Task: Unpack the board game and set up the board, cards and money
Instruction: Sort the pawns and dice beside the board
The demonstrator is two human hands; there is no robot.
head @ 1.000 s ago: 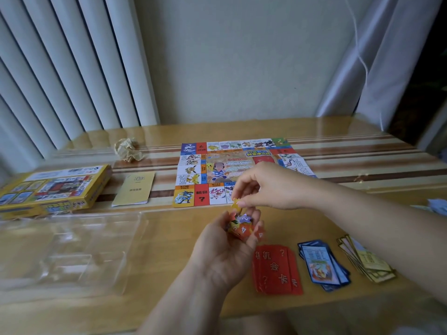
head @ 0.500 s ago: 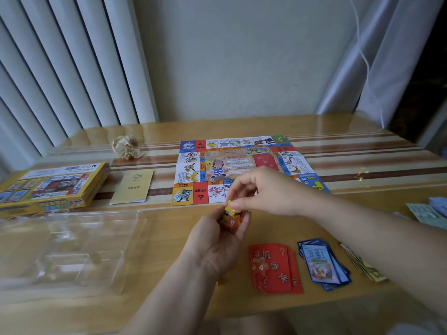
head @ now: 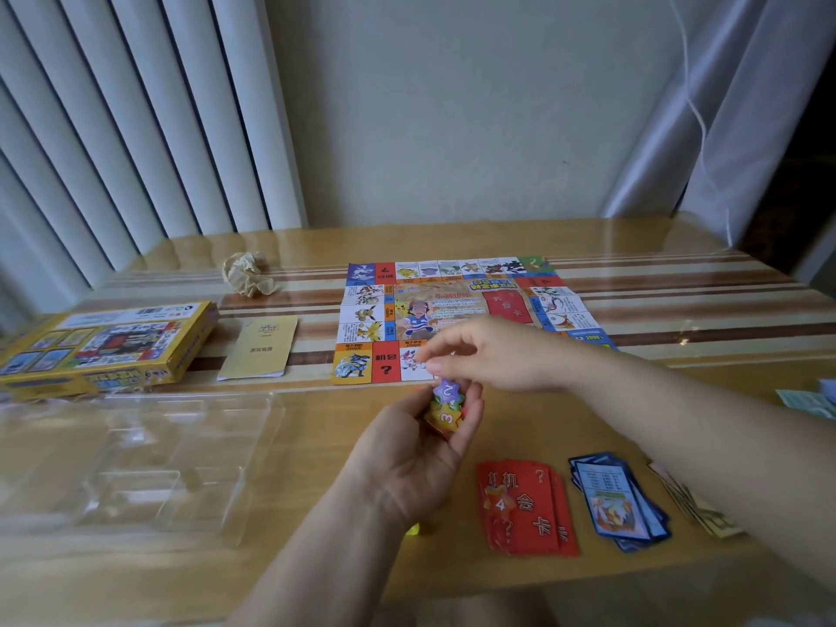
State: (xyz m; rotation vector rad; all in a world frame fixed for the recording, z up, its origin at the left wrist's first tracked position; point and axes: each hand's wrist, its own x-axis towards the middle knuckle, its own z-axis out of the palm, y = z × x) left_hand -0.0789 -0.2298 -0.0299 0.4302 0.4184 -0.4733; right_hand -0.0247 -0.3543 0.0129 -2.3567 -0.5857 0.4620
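Nearest edge of the counter (head: 633,400): three stacks laid in a row.
- red cards (head: 538,513), fanned slightly, with a star token marked 4 (head: 500,504) lying on them
- blue cards (head: 619,500) beside them
- yellowish notes (head: 696,509) further right, partly behind the forearm

Left of these is the clear plastic tray (head: 135,463); nothing shows in it.

Mid-counter: left hand (head: 407,454), palm up, grip curled round a small bunch of star tokens (head: 445,407); 2 and 3 are readable. Right hand (head: 502,355) sits just above the bunch with fingertips narrowed to a pinch. Whether they hold a token, cannot tell.

Beyond: board (head: 452,310) unfolded flat. Booklet (head: 260,348) and yellow box (head: 104,350) to its left. More paper money (head: 809,400) at the right edge.

Judgement: board and cards done; tokens being sorted, money apparently not yet gathered.
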